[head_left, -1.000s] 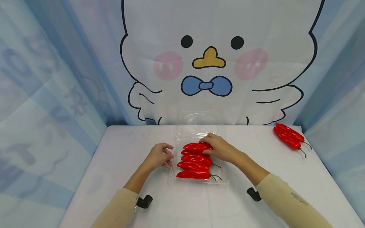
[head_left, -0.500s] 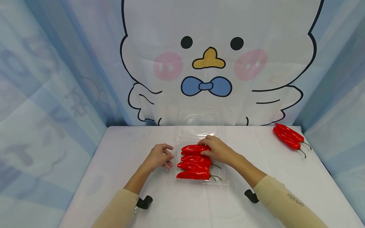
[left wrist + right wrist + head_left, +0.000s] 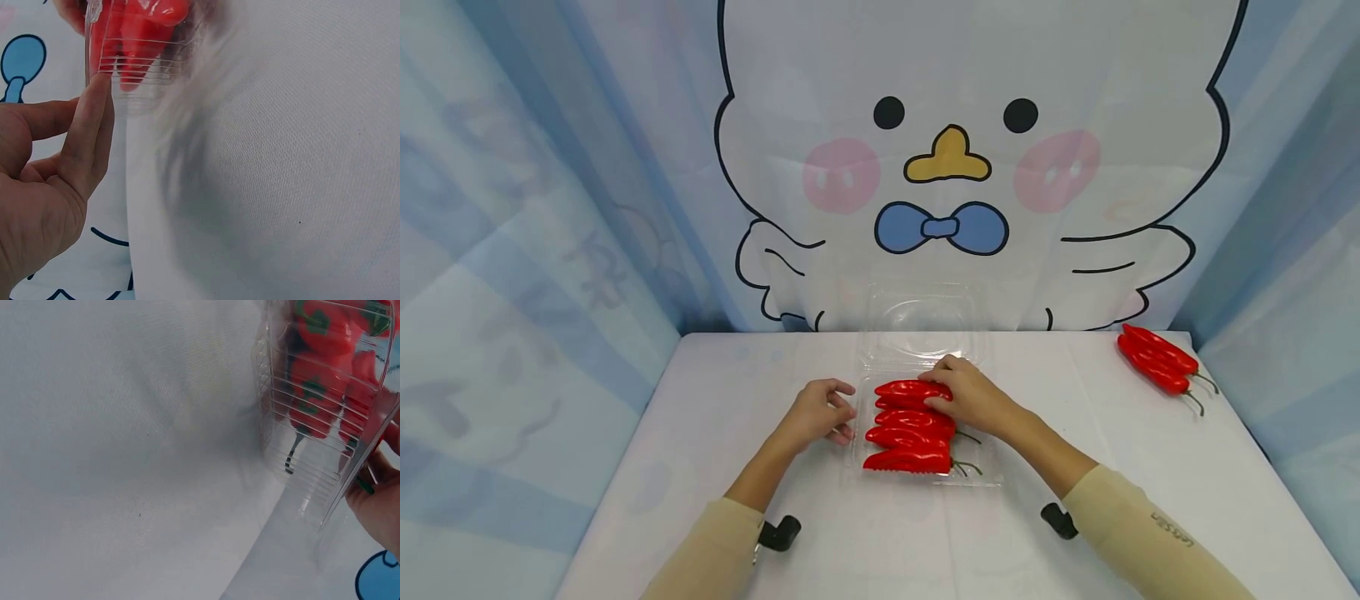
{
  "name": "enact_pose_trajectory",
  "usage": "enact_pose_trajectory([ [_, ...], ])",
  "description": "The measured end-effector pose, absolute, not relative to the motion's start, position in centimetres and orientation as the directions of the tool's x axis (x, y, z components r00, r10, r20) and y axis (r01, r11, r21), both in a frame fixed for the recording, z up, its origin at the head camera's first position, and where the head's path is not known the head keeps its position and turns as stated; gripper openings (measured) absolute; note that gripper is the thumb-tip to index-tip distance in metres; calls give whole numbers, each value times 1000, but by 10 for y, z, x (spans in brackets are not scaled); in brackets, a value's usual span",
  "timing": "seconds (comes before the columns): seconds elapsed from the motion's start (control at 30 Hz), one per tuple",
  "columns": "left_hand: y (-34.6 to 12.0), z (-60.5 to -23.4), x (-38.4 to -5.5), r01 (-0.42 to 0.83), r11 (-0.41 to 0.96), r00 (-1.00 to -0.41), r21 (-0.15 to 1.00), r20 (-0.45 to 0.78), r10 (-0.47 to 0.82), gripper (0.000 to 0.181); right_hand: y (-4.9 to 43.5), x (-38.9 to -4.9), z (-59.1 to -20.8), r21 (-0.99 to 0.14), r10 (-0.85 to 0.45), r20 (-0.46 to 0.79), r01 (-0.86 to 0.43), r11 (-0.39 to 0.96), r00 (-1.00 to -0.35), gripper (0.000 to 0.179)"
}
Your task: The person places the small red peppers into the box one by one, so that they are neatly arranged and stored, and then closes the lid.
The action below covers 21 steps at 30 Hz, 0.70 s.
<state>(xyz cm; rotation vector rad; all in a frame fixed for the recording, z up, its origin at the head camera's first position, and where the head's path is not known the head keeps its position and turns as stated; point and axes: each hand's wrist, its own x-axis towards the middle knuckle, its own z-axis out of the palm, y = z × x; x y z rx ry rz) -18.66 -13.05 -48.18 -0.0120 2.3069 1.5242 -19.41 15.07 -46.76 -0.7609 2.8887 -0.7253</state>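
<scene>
Red peppers with green stems (image 3: 910, 458) lie side by side in a clear plastic clamshell box (image 3: 990, 473). Its lid (image 3: 922, 312) stands raised at the back. At the far end of the row my right hand (image 3: 973, 397) grips a red pepper (image 3: 904, 388) near its stem end, thumb in front and fingers behind. The right wrist view shows the box wall (image 3: 312, 469) hiding part of that hand (image 3: 381, 506). My left hand (image 3: 816, 414) is at the box's left side, fingers loosely bent. In the left wrist view a fingertip (image 3: 100, 81) meets the ribbed wall.
Two more red peppers (image 3: 1157, 362) lie at the table's back right corner. A white cloth covers the table (image 3: 880, 550). Behind it hangs a curtain (image 3: 955, 275) with a cartoon figure, close to the raised lid. Blue curtains (image 3: 512, 333) flank both sides.
My right hand has shifted slightly left and toward me with the pepper, bringing it closer to the row. The left hand stays almost still.
</scene>
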Motion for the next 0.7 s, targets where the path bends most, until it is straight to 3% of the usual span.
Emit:
enact_pose_trajectory([
  [0.7,-132,-482,-187,-201,412,-930,889,-305,204,37,153,-192,-466,-472,-462,38,-423,773,-886,47],
])
